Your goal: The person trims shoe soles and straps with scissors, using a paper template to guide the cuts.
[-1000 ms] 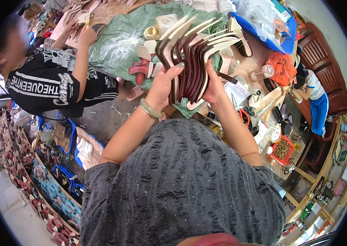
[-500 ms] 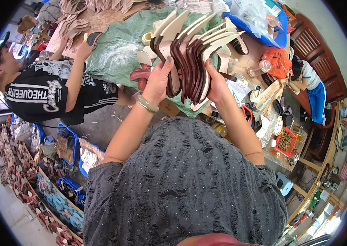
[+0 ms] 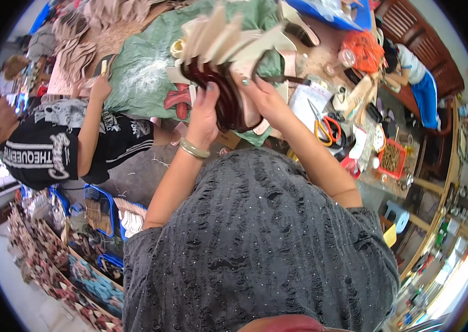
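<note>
A fanned stack of curved shoe soles (image 3: 226, 102), with dark brown glossy edges and pale upper faces, is held up between both my hands. My left hand (image 3: 203, 119), a pale bangle at its wrist, grips the left side with the thumb along a brown edge. My right hand (image 3: 267, 102) is closed on the right side, its thumb against the pale face of the outermost sole. The far tips of the stack are smeared by motion. Beneath lies a green sheet (image 3: 134, 74) dusted with white powder. Red shoe pieces (image 3: 177, 102) rest left of my left hand.
Right of my right hand lie scissors (image 3: 325, 130), papers (image 3: 308, 102) and a red basket (image 3: 393, 157) of small brown pieces. An orange-red plastic bag (image 3: 362, 50) and blue crate (image 3: 331, 19) stand farther back. A co-worker (image 3: 51, 138) works at left, another person (image 3: 419, 83) at right.
The stack has moved left and its soles have shifted together into a tilted fan. My right hand has moved left, closer to my left hand. The scissors' handles now show fully.
</note>
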### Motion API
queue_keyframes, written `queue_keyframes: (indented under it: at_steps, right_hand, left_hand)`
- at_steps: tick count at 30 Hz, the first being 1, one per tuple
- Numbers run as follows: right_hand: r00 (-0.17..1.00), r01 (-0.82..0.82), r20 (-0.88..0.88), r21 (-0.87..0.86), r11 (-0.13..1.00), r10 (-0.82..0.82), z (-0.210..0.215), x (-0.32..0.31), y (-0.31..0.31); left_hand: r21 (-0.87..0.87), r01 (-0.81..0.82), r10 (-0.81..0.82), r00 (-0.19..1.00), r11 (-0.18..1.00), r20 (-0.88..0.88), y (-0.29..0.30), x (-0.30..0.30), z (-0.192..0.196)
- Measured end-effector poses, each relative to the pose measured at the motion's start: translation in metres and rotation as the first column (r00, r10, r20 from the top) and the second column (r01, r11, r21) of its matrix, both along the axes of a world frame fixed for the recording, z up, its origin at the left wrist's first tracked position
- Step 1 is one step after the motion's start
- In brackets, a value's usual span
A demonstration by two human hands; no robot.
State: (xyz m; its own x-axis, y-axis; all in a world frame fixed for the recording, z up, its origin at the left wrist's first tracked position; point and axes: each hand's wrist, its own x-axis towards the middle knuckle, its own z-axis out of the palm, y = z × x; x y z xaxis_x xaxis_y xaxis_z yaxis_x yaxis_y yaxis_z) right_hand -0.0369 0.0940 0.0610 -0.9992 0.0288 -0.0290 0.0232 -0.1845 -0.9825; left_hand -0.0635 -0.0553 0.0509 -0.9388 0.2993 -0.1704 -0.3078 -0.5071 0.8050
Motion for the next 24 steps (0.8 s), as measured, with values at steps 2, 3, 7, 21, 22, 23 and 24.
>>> queue_keyframes:
  at_steps: [2,3,7,21,22,23,24]
  right_hand:
    - [0.998,-0.028,0.046,-0.039,0.999,0.03,-0.006,0.001,-0.009]
    - [0.999,0.027,-0.041,0.058,0.998,-0.024,-0.013,-0.001,-0.014]
    - [0.993,0.105,-0.058,0.12,0.987,-0.099,-0.039,0.004,-0.036]
    - [0.961,0.13,0.273,-0.294,0.947,-0.047,-0.057,0.023,-0.039]
    - [0.961,0.129,0.272,-0.293,0.947,-0.047,-0.058,0.025,-0.037]
    - [0.949,0.142,0.316,-0.37,0.918,-0.019,-0.059,0.027,-0.035]
    - [0.934,0.159,0.357,-0.445,0.881,0.012,-0.058,0.028,-0.033]
  left_hand:
    - [0.052,-0.047,0.045,0.998,0.998,0.032,-0.011,0.007,-0.008]
    - [0.043,-0.053,0.053,0.999,0.998,0.002,-0.018,0.009,-0.014]
    - [-0.029,-0.093,0.092,0.995,0.995,-0.033,-0.03,0.017,-0.023]
    - [-0.071,-0.049,0.057,0.991,0.996,0.123,-0.029,0.039,-0.039]
    - [-0.07,-0.05,0.058,0.991,0.996,0.122,-0.027,0.039,-0.042]
    - [-0.078,-0.021,0.031,0.992,0.997,0.126,-0.025,0.04,-0.043]
    - [-0.087,0.007,0.004,0.992,0.996,0.13,-0.023,0.04,-0.043]
